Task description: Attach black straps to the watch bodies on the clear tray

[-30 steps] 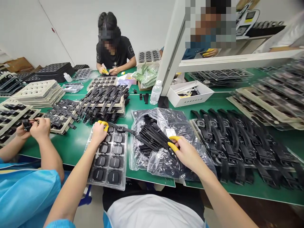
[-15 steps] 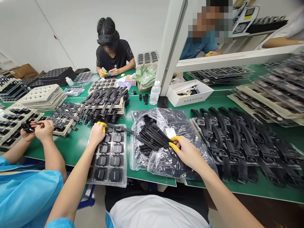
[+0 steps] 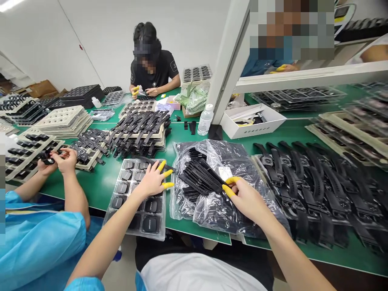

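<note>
L hand [image 3: 154, 181] rightward; straps [image 3: 200, 177] diag.

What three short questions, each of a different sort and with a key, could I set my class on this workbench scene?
1. Multiple choice: what do the fingers of the person's right hand grip?
A) a roll of tape
B) black straps
C) a screwdriver

2. True or false: the person's left hand is curled into a fist above the clear tray.

3. Fill in the missing word: the bottle stands beside an open ____ box that has lettering on its side.

Key: 1. B; 2. false, its fingers are spread; 3. white
</note>
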Motion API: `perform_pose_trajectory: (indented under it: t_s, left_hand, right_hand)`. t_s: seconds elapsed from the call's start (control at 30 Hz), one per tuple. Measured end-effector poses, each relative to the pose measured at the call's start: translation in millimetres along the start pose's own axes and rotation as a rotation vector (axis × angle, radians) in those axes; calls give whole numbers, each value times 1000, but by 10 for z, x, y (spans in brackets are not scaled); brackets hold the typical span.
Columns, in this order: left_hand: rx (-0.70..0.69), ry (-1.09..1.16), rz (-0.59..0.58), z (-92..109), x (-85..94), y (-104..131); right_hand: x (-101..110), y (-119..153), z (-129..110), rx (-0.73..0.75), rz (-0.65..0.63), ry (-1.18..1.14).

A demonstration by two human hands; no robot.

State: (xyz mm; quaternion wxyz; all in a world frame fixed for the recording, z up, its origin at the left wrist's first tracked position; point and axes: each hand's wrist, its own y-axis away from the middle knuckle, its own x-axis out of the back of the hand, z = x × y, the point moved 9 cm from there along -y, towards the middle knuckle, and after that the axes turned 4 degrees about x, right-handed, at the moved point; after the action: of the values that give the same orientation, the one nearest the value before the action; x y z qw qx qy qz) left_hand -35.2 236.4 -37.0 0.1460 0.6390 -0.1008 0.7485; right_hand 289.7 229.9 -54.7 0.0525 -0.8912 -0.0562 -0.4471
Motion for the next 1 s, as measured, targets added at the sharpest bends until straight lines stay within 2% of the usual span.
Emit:
perform_pose_trajectory:
  t_s: [0.07,0.13,0.23,0.33,0.43,0.53,0.67,0.83,1.0]
  left_hand:
    - [3,40,-9,-76,-20,27]
    - [59,78,24,-270,28,56]
    - [218,104,46,-645,95,92]
    - [242,117,19,-832,115,105]
    - [220,55,114,-904,230,134]
    - [260,-63,182,-986,307,173]
    - [274,-114,113,-1082,288,119]
    - [186,-143,19,-1111,356,-13]
    - [158,-176,14,-1065,389,-58]
  right_hand:
    - [14,13,-14,17,22,-13]
    - [27,19,-23,22,46,-22]
    - [19,13,-19,2,51,-20]
    - [9,3,-15,-7,49,-11]
    - [14,7,-6,1,68,-17]
    - [3,11,25,-7,75,-31]
    - [-35,-16,36,-14,47,-23]
    - [-27,-43,-21,11,41,61]
    - [-19,-32,-26,36,65,10]
